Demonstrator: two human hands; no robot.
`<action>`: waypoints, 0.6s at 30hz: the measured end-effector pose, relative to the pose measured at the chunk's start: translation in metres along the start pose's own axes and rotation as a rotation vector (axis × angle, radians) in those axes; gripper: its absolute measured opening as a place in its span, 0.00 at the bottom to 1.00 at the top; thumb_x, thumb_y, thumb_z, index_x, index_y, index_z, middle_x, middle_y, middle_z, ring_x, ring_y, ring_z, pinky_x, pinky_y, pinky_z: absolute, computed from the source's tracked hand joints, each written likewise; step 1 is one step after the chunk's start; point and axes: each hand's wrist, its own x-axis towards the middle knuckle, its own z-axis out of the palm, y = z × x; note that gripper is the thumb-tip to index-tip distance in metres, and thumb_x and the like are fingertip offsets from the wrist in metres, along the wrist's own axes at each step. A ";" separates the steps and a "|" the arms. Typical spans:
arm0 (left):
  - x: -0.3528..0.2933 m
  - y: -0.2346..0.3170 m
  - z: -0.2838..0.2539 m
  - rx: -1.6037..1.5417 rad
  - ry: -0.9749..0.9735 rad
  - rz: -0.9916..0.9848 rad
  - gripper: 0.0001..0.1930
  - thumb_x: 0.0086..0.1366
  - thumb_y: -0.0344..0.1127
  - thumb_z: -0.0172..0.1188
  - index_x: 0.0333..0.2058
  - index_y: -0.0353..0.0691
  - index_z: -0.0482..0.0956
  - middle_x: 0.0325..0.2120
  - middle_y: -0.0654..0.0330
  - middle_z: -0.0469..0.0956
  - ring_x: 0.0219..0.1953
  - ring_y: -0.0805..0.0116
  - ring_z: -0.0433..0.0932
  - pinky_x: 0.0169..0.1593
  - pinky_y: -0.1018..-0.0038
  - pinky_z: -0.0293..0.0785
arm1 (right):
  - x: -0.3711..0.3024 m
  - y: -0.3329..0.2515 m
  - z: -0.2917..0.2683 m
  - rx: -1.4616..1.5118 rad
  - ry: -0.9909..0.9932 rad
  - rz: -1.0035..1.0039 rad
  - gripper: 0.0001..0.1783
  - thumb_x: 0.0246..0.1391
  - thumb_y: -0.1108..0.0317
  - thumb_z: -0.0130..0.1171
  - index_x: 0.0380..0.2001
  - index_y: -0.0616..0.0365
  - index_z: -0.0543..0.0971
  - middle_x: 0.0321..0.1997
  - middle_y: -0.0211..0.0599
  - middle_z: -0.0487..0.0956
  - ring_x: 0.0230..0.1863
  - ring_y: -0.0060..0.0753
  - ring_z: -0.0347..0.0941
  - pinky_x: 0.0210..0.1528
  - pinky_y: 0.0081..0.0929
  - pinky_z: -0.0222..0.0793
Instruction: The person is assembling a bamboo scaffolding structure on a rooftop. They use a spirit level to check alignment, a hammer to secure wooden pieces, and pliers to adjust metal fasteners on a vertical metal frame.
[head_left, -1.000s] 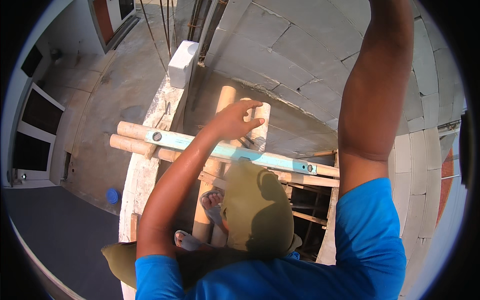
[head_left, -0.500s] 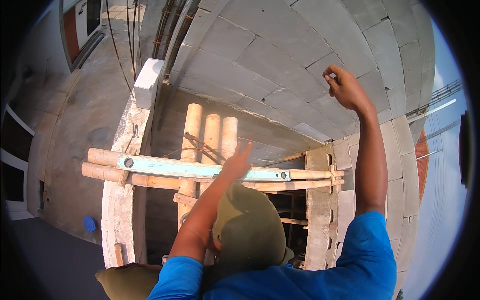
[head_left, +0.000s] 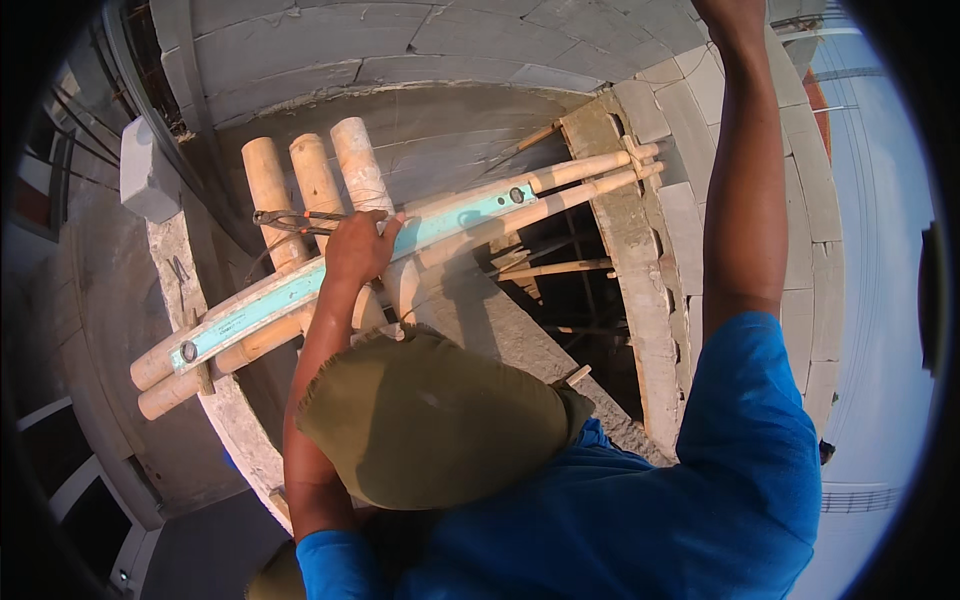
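Orange-handled pincers [head_left: 310, 214] at L hand [head_left: 362, 248], over thick bamboo poles [head_left: 312, 165], 3 in all; handle ends hidden by fingers, so can't tell if grip clamped on them or just touching. Below L forearm, turquoise spirit level [head_left: 270, 303] lying along 2 thinner bamboo poles [head_left: 585, 172]. R hand [head_left: 735, 15] cut off at top edge, can't tell grip. Beyond: grey block wall [head_left: 460, 40]; white block [head_left: 150, 172] far L.
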 end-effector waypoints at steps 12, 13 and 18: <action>-0.153 -0.108 -0.269 -1.762 0.328 0.228 0.34 0.79 0.61 0.41 0.67 0.38 0.64 0.59 0.52 0.65 0.60 0.60 0.62 0.60 0.60 0.64 | -0.170 -0.302 0.146 1.674 -0.645 -0.274 0.08 0.67 0.70 0.48 0.43 0.61 0.74 0.31 0.50 0.79 0.34 0.46 0.77 0.47 0.45 0.73; -0.182 -0.147 -0.299 -1.699 0.462 0.207 0.32 0.79 0.59 0.41 0.67 0.39 0.64 0.58 0.53 0.63 0.59 0.60 0.60 0.60 0.59 0.62 | -0.172 -0.320 0.151 1.760 -0.656 -0.227 0.07 0.66 0.71 0.48 0.42 0.61 0.74 0.31 0.51 0.79 0.35 0.47 0.76 0.48 0.46 0.73; -0.346 -0.272 -0.422 -1.181 1.068 0.036 0.22 0.80 0.52 0.44 0.63 0.45 0.64 0.54 0.59 0.53 0.55 0.58 0.49 0.58 0.55 0.52 | -0.200 -0.425 0.208 2.036 -0.571 0.370 0.04 0.66 0.74 0.47 0.42 0.59 0.70 0.32 0.51 0.75 0.35 0.47 0.71 0.44 0.46 0.70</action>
